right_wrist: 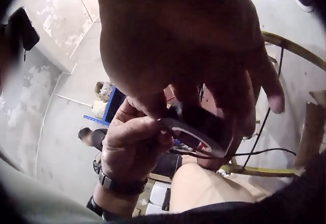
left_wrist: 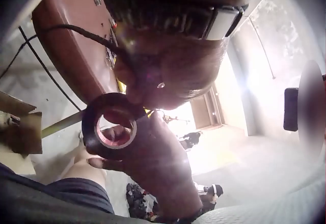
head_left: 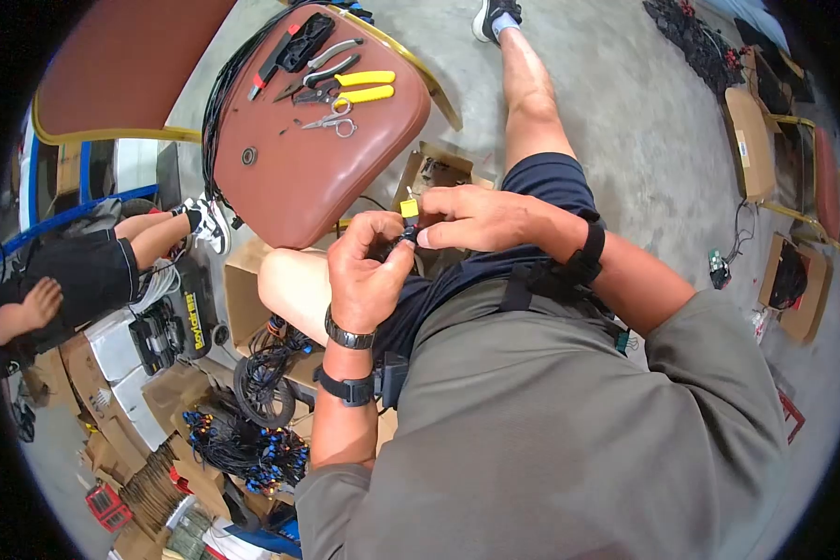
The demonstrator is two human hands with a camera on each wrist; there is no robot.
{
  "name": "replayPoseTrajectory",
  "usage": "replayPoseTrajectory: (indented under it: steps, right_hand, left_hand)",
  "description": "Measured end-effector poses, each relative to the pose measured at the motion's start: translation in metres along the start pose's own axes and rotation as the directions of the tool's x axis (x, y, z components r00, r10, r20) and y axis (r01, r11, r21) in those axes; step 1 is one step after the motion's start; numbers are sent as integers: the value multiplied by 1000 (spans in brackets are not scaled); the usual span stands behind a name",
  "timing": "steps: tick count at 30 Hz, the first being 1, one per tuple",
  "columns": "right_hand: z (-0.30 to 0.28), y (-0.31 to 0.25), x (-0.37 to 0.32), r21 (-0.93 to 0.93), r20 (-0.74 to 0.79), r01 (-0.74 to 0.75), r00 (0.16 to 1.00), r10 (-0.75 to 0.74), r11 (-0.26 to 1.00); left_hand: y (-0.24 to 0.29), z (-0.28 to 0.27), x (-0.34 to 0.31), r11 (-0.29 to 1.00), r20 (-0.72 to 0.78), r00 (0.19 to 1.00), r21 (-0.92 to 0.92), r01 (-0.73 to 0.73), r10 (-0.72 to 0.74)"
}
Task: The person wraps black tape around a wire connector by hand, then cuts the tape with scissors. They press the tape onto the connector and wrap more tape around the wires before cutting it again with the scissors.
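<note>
My left hand [head_left: 364, 275] pinches a thin black cable [left_wrist: 76, 29], which trails from its fingers in the left wrist view. Close against it, my right hand [head_left: 481, 219] has its fingers round a black tape roll [left_wrist: 91, 132] with a pinkish inner core. The roll [right_wrist: 216, 135] lies tilted between both hands in the right wrist view, where the left thumb and fingers [right_wrist: 133, 132] meet beside it. A small yellow piece [head_left: 409, 208] shows between the hands in the head view. Fingers hide the exact spot where cable and tape meet.
A brown chair seat [head_left: 322, 140] ahead holds yellow-handled pliers [head_left: 369, 86], scissors [head_left: 343, 119], other tools and a small ring [head_left: 248, 156]. An open cardboard box [head_left: 443, 168] stands beyond my hands. Bundled wires [head_left: 252, 448] lie at the left, near another person's legs [head_left: 149, 241].
</note>
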State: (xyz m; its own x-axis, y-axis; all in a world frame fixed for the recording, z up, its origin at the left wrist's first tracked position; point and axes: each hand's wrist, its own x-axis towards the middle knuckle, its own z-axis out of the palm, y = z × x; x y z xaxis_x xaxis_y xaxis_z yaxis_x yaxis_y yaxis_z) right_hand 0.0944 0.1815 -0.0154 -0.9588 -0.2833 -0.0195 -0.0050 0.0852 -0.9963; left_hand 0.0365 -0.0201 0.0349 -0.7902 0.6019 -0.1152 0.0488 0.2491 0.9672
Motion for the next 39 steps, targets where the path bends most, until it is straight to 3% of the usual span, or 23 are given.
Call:
replayPoseTrajectory:
  steps: [2, 5, 14, 17, 23, 26, 33, 37, 39]
  right_hand:
    - [9, 3, 2, 237, -83, -71, 992, 93, 969]
    - [-8, 0, 6, 267, 226, -312, 940, 256, 912]
    - [-8, -17, 4, 84, -21, -175, 984, 177, 981]
    - [-11, -14, 4, 13, -21, -99, 995, 99, 995]
    - [-14, -20, 8, 108, 19, -98, 995, 97, 989]
    - [-15, -27, 7, 117, 52, -181, 983, 176, 976]
    - [-8, -15, 7, 154, 10, -154, 988, 154, 976]
    - [3, -11, 3, 215, -1, -216, 975, 221, 953]
    - [4, -2, 9, 173, -30, -178, 982, 185, 969]
  left_hand:
    - [-4, 2, 0, 998, 25, 998, -10, -54, 55]
    - [-4, 2, 2, 999, 30, 999, -35, -28, 29]
    - [-12, 9, 4, 991, -133, 988, 115, -68, 83]
    - [-13, 10, 4, 988, -160, 982, 129, -83, 103]
    - [-19, 8, 2, 985, -198, 974, 150, -81, 111]
    - [-21, 5, -1, 999, -224, 974, 42, -27, 35]
    - [-9, 3, -4, 969, -247, 965, -246, 23, -86]
    - [-2, 2, -3, 944, -210, 967, -323, 72, -145]
    - [-6, 1, 1, 951, -191, 975, -303, 54, -116]
